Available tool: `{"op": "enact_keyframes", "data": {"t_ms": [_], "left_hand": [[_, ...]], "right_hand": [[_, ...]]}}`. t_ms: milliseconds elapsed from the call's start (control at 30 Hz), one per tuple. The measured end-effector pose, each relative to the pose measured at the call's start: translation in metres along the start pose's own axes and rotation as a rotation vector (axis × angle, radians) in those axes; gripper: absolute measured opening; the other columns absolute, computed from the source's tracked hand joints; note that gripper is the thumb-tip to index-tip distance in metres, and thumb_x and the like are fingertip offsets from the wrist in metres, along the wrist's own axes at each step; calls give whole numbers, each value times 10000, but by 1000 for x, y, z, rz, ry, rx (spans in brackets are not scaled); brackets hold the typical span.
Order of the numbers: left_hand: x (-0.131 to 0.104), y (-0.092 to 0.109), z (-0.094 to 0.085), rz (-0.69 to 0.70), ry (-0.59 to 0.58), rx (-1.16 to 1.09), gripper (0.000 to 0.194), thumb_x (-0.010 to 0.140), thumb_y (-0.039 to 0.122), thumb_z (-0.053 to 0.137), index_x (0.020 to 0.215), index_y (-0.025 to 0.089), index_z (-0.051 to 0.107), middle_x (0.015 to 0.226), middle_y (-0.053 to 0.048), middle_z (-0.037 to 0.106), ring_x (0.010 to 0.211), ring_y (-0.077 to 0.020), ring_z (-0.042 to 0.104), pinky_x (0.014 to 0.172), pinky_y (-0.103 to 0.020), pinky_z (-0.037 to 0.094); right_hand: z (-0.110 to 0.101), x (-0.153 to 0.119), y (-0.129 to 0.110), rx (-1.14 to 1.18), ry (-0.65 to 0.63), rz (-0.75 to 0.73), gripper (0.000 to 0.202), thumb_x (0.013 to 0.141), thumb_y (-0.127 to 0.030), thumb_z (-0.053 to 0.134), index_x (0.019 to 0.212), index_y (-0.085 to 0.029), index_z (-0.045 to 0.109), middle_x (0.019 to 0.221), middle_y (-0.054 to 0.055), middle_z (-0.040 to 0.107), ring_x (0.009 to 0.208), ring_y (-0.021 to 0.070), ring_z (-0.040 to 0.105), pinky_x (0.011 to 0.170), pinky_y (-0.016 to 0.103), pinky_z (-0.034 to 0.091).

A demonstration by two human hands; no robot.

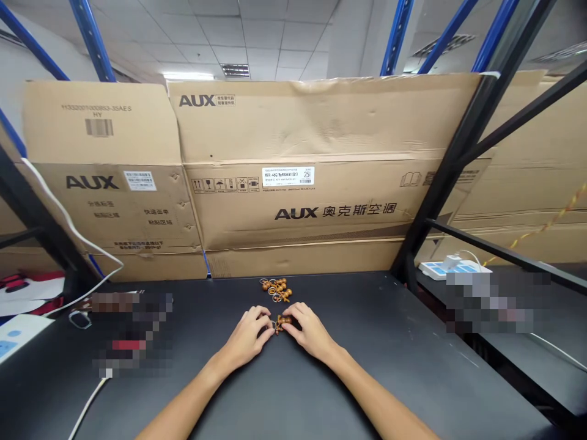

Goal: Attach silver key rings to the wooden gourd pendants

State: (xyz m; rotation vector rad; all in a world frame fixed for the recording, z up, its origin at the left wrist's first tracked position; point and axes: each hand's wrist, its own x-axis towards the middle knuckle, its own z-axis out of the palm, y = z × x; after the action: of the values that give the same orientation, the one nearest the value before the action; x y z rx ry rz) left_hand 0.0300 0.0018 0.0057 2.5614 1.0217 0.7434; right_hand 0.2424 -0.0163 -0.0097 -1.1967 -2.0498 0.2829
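A small keychain [283,320] with brown wooden beads and a metal ring lies low over the black tabletop, between my two hands. My left hand [249,335] has its fingers curled and closed at the ring side. My right hand [308,330] pinches the beaded part between thumb and fingers, which partly hide it. Just beyond my fingertips is a small pile of similar wooden bead keychains [283,286], their metal rings showing on the left.
Cardboard boxes [298,134] wall off the back of the black tabletop [257,391]. Blurred-out items [131,327] with a white cable [87,406] lie on the left. Black rack posts [452,159] rise at both sides. A white power strip [433,270] sits beyond the right post.
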Motion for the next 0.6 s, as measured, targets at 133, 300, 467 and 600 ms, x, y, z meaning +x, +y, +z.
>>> {"op": "enact_keyframes", "data": {"t_ms": [133, 300, 467, 600], "left_hand": [[-1, 5, -3, -1, 31, 60, 118, 914, 281, 486, 921, 212, 581, 998, -52, 569, 907, -211, 542, 847, -377, 431], [0, 10, -3, 39, -30, 146, 188, 932, 334, 462, 957, 218, 607, 952, -53, 619, 895, -223, 559, 831, -378, 436], [0, -10, 3, -15, -14, 194, 430, 925, 446, 457, 1284, 217, 510, 1352, -93, 513, 1239, -262, 453, 1051, -437, 324], [-2, -26, 6, -90, -50, 209, 532, 921, 518, 422, 1357, 215, 455, 1438, -93, 430, 1336, -271, 363, 1113, -457, 240]], "right_hand": [[-6, 0, -7, -40, -24, -25, 67, 885, -257, 568, 864, -211, 614, 861, 40, 618, 831, 194, 551, 771, 327, 436], [-2, -3, -11, -122, -132, -66, 112, 879, -296, 568, 926, -227, 644, 954, 52, 640, 898, 207, 561, 798, 347, 440], [-1, -1, 1, -218, -129, 47, 425, 884, -436, 540, 1251, -223, 553, 1347, 104, 501, 1243, 268, 434, 1045, 447, 326], [-9, 0, 17, -283, -208, 190, 567, 889, -546, 460, 1331, -192, 494, 1441, 118, 404, 1354, 288, 309, 1123, 485, 193]]}}
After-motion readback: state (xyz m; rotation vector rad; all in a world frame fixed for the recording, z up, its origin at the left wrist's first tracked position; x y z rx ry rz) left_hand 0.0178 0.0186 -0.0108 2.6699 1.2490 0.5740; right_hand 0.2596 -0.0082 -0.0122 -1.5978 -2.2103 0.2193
